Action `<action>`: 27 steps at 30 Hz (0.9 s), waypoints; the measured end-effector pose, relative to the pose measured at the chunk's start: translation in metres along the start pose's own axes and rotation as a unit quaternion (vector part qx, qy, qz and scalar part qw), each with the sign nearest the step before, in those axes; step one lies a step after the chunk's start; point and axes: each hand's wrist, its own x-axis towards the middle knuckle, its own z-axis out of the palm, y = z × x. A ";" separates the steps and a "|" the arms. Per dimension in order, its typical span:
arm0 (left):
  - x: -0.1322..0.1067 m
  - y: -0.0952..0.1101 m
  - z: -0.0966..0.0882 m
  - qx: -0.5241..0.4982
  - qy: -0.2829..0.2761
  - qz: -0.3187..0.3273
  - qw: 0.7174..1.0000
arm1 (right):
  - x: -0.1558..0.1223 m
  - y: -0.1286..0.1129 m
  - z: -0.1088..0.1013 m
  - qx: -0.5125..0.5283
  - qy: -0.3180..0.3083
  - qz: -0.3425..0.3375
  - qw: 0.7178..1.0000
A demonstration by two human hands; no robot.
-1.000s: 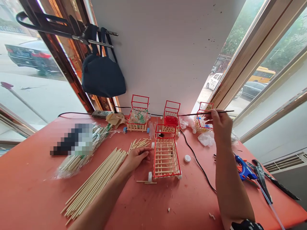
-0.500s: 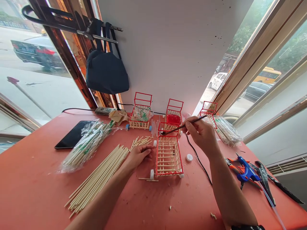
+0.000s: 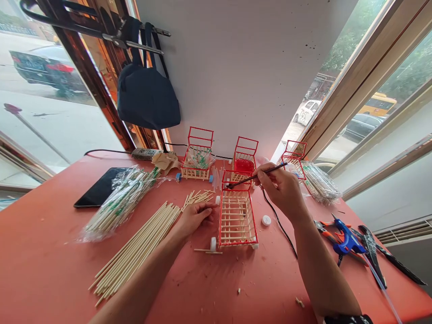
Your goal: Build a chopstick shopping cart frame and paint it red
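Note:
A small cart of wooden sticks [image 3: 236, 216] with red-painted edges and white wheels stands in front of me. In my right hand [image 3: 278, 184] is a thin dark paintbrush [image 3: 243, 180], pinched between thumb and fingers. Its dark tip meets the red bar at the cart's far end, by the handle frame. My left hand [image 3: 197, 218] rests at the cart's left side, fingers loosely stretched toward the far white wheel [image 3: 218, 200]; whether they touch it I cannot tell. Behind the cart, a red paint container [image 3: 245, 165] sits in another stick cart [image 3: 247, 145].
Loose wooden sticks [image 3: 138, 249] and bagged sticks [image 3: 116, 204] lie to the left, beside a black tablet [image 3: 97, 189]. More carts stand at the back, one holding plastic wrapping [image 3: 199, 158]. On the right are a blue glue gun [image 3: 347, 240], pliers [image 3: 326, 231] and a white cap [image 3: 266, 220].
The view has shifted slightly. The brush tip has moved a little left along the red bar, with my right hand following. My left hand and the cart stay in place.

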 end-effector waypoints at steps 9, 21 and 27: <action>0.002 -0.004 -0.002 0.001 -0.008 0.004 1.000 | -0.001 -0.005 0.000 -0.029 -0.004 -0.008 1.000; 0.000 -0.001 -0.001 0.003 0.002 0.000 1.000 | -0.002 -0.005 0.005 0.009 0.021 0.031 0.999; -0.001 0.000 0.000 -0.005 0.001 -0.003 1.000 | -0.003 -0.007 0.009 0.047 0.038 0.041 0.997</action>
